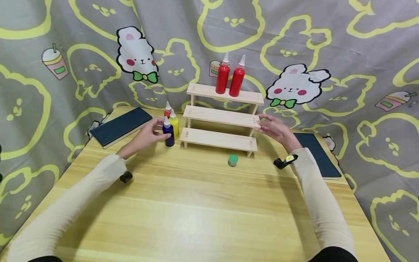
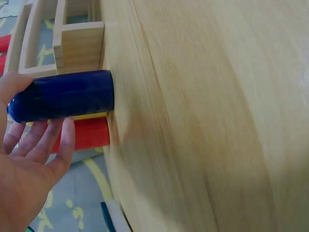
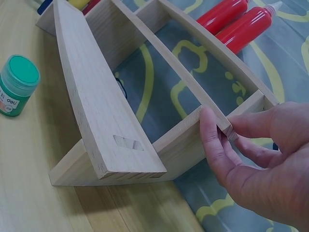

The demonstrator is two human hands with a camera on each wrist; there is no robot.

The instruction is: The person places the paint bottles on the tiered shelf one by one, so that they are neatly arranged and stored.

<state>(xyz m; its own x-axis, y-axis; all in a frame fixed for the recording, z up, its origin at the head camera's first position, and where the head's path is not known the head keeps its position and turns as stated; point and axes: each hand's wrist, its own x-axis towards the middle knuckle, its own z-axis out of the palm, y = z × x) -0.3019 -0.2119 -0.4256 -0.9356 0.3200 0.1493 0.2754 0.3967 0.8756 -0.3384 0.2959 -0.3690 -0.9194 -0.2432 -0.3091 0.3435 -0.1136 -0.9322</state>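
My left hand (image 1: 148, 134) holds a dark blue squeeze bottle (image 1: 168, 134) with a white nozzle, thumb on one side and fingers on the other. The blue bottle (image 2: 67, 95) stands upright, its base at the tabletop. Right behind it are a yellow bottle (image 1: 175, 125) and a red bottle (image 1: 167, 113), partly hidden. My right hand (image 1: 275, 128) grips the right end of the middle step of a three-tier wooden shelf (image 1: 219, 138). In the right wrist view, thumb and fingers of the right hand (image 3: 260, 150) pinch that board's corner.
Two tall red bottles (image 1: 230, 80) stand on the top step. A small green-lidded jar (image 1: 232, 160) sits before the shelf. Dark flat boards lie at the left (image 1: 121, 125) and right (image 1: 317, 154) of the table. A patterned curtain (image 1: 183, 22) hangs close behind the shelf.
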